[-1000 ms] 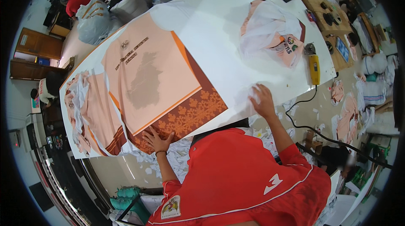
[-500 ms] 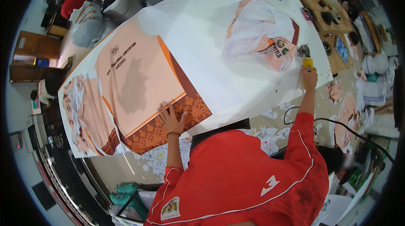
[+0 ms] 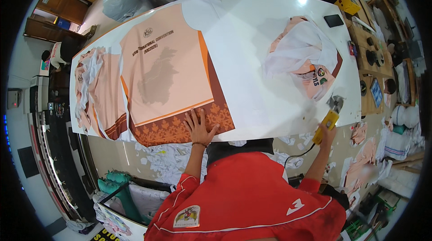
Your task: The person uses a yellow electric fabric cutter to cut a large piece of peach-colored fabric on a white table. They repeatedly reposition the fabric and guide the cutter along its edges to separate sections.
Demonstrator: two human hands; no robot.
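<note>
My left hand (image 3: 200,131) lies with fingers spread on printed fabric near the table's front edge. Beneath it, a brown panel with an orange leaf pattern (image 3: 180,122) meets the hem of a peach shirt panel (image 3: 189,72). That panel lies flat, with dark lettering and a grey blotch-shaped print. On the right, my right hand (image 3: 326,138) is closed around a yellow corded fabric cutter (image 3: 328,122). Its round metal head points away from me, over the table's right front corner. Beyond the cutter sits a crumpled heap of peach and white fabric pieces (image 3: 301,45).
More peach and white pieces (image 3: 96,92) lie bunched at the left end of the white table (image 3: 247,70). A black phone (image 3: 333,20) rests at the far right corner. White scraps (image 3: 166,162) litter the floor, and the cutter's cord (image 3: 294,155) hangs below the table edge.
My right hand has drawn the cutter back toward me, to the table's front right corner. The left hand stays spread on the fabric. The whole view has shifted and turned somewhat.
</note>
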